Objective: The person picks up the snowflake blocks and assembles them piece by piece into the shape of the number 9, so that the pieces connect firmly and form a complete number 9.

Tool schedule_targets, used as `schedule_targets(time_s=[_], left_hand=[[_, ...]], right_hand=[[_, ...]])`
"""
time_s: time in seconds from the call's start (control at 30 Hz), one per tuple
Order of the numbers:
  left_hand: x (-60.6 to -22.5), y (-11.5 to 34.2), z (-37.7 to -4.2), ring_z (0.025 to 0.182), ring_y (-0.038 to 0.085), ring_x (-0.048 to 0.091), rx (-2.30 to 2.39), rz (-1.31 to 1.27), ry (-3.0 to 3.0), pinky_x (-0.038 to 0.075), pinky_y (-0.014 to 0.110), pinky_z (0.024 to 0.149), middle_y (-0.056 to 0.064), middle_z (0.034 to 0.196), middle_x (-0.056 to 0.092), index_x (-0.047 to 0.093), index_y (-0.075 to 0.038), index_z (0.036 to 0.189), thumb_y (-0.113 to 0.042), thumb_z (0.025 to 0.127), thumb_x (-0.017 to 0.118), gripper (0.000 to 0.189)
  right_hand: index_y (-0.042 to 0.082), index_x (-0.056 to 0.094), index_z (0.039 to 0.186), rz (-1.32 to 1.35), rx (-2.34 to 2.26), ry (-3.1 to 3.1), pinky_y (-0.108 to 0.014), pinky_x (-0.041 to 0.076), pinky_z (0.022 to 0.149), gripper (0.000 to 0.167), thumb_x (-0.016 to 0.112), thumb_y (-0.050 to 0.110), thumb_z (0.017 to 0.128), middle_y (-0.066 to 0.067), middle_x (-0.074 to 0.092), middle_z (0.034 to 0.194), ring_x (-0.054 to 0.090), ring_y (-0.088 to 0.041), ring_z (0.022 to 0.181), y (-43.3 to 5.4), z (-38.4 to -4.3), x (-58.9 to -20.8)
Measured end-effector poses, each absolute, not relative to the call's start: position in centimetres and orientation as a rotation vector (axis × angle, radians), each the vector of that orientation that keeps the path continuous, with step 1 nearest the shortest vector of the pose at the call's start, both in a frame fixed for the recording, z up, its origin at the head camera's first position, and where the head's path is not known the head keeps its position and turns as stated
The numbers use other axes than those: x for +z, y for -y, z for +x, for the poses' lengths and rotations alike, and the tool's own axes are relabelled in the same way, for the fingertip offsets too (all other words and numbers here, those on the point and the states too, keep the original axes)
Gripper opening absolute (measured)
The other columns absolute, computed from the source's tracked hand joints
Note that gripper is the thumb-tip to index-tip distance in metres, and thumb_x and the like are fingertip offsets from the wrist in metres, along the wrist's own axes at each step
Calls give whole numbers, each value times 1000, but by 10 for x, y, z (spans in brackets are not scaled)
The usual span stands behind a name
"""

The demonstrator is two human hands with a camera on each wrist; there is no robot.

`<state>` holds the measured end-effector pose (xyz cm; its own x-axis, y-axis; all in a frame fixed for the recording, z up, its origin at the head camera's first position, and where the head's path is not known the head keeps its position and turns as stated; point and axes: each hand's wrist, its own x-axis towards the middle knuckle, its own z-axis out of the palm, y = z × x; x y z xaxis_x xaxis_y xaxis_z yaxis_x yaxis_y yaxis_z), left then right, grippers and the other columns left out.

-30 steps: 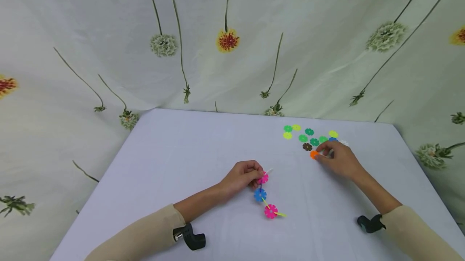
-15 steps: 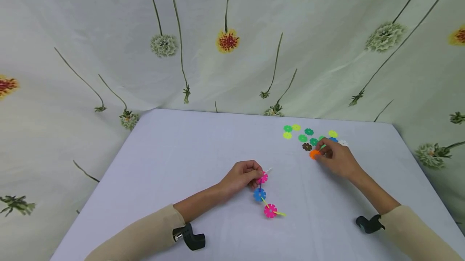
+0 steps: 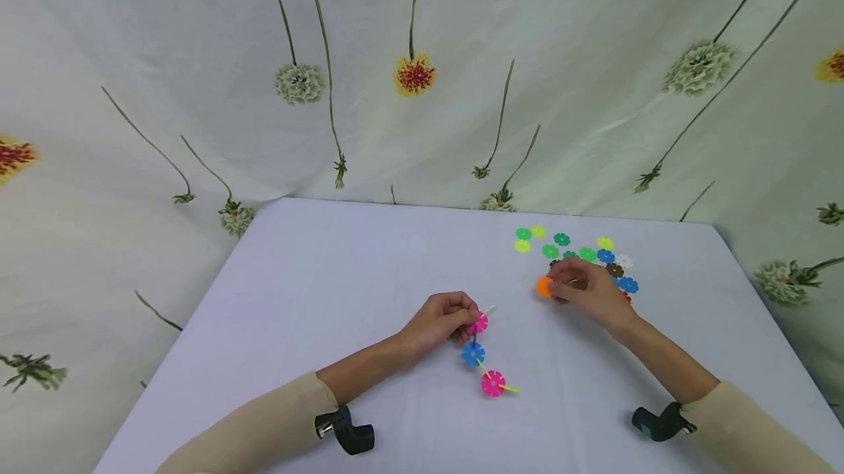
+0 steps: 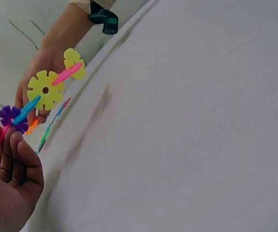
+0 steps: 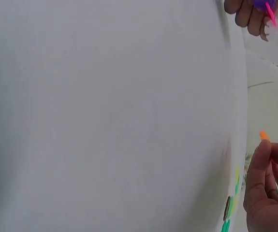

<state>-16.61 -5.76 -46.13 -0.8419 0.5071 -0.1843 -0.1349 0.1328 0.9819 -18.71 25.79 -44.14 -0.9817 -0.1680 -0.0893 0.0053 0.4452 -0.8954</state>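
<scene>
Pinching an orange disc (image 3: 543, 286) in our right hand (image 3: 589, 291), thumb and fingertips closed on its edge; disc sits at the left tip of that grip, just above the table (image 3: 343, 269). Our left hand (image 3: 438, 321) has fingers curled round the top end of the disc chain (image 3: 481, 353), at the upper pink disc (image 3: 478, 324). Chain runs toward us from that grip: blue disc (image 3: 472, 353), then lower pink disc (image 3: 492, 383), joined by edge-on pieces.

Room: wide bare table left of the left grip out to the table's left edge, and an open strip between the two grips. Table's far edge sits behind the loose pile (image 3: 574, 254); its right edge is well right of the right grip.

Loose pile lies flat directly behind and right of the right grip, touching or near the knuckles; the hand covers part of it, so we can't count discs.

Hard to read: right wrist view shows only an orange sliver (image 5: 264, 136) above the fingers (image 5: 262, 179). Left wrist view renders chain colours differently. White piece at the chain's top is barely visible.
</scene>
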Motion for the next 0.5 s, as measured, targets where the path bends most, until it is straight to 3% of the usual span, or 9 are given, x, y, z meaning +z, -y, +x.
schedule_targets(time_s=[0.5], left_hand=[[-461,57,-163,73,9,60,1743,348,-1947,55,19,72,-5,83,64,66,4,111,-18,105,62,23]], right_hand=[[-6,64,121,-223,-1730,-2259,-26,66,85,31,74,15,101,-17,68,104,78,-20,94,-210,-171,-436]])
